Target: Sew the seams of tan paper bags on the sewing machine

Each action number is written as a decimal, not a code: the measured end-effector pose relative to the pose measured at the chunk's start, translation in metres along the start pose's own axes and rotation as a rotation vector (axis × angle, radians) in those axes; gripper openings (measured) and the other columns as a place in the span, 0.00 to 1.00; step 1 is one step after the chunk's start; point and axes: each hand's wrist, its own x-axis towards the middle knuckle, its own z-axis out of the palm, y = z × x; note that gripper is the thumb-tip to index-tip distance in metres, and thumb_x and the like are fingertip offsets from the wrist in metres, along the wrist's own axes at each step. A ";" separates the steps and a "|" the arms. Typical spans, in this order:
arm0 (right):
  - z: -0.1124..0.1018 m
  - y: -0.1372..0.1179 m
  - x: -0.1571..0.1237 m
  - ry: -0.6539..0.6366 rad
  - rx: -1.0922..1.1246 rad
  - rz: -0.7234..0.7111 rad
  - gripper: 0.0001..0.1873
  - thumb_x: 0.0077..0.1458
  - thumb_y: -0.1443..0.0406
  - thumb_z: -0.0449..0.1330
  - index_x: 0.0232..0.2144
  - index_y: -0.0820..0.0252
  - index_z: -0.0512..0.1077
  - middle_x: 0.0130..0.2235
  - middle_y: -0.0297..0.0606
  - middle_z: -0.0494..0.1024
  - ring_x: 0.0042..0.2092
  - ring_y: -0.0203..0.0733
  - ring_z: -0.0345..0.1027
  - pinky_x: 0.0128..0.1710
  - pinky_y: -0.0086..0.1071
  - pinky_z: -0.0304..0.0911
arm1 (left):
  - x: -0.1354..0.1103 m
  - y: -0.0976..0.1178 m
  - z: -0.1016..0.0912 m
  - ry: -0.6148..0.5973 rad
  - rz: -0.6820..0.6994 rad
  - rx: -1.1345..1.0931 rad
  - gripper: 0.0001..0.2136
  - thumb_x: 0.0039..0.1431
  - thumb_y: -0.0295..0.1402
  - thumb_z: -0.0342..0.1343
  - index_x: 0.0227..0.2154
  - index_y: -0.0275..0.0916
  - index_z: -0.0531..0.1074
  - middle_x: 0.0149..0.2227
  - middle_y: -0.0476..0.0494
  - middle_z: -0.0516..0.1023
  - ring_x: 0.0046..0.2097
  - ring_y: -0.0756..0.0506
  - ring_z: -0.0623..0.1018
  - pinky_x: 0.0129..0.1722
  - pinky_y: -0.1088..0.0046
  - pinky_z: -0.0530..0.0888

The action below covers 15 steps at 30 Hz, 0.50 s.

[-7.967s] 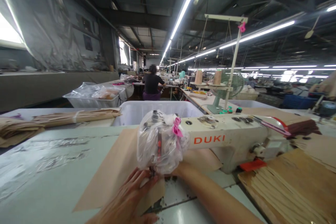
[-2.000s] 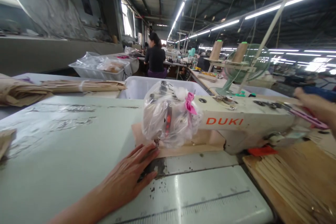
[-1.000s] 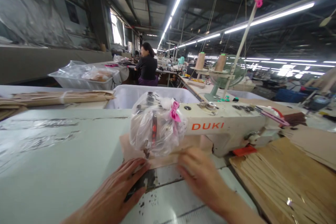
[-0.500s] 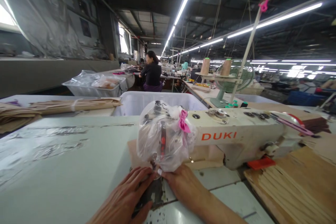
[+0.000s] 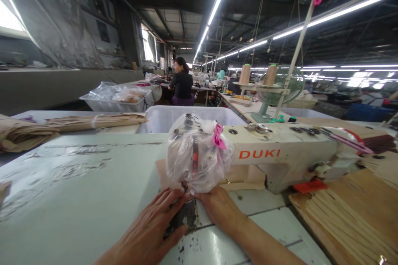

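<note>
The needle area is pretty much hidden by the plastic bag [image 5: 199, 153] wrapped over the DUKI sewing machine [image 5: 280, 153] head. Brown paper [image 5: 242, 176] is pressed flat on the tabletop [image 5: 77, 198] under it, near the front edge, by left hand [image 5: 152, 232] and right hand [image 5: 219, 209], fingers [image 5: 169, 201] spread flat, nothing gripped.

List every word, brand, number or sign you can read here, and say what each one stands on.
"DUKI": orange capital letters on the front of the white sewing machine arm, to the right of its plastic-wrapped head.
Faint ruler-like marks on the table near the bottom right edge: too blurred to read as numbers.
Nothing else legible; signs or labels further back in the hall are too small to read.
</note>
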 end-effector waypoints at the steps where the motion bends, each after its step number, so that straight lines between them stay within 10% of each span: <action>1: -0.001 -0.001 0.002 0.008 0.016 0.005 0.24 0.68 0.65 0.52 0.65 0.46 0.60 0.60 0.33 0.71 0.60 0.43 0.66 0.61 0.35 0.60 | 0.001 0.001 -0.002 -0.002 -0.005 -0.027 0.30 0.66 0.45 0.51 0.68 0.51 0.51 0.67 0.44 0.61 0.65 0.36 0.65 0.62 0.54 0.68; 9: -0.008 0.005 0.005 0.017 -0.231 0.117 0.11 0.65 0.66 0.56 0.46 0.57 0.76 0.49 0.41 0.79 0.55 0.47 0.69 0.58 0.41 0.61 | 0.010 0.008 -0.023 -0.020 -0.008 -0.143 0.26 0.66 0.43 0.52 0.65 0.52 0.58 0.63 0.44 0.66 0.63 0.37 0.68 0.61 0.57 0.69; 15: -0.021 -0.011 -0.082 0.099 -0.360 0.256 0.12 0.66 0.66 0.52 0.48 0.63 0.72 0.44 0.48 0.79 0.45 0.52 0.74 0.43 0.42 0.68 | -0.061 0.051 -0.012 0.160 -0.284 -0.631 0.16 0.63 0.44 0.58 0.52 0.55 0.73 0.56 0.46 0.74 0.56 0.40 0.74 0.53 0.68 0.75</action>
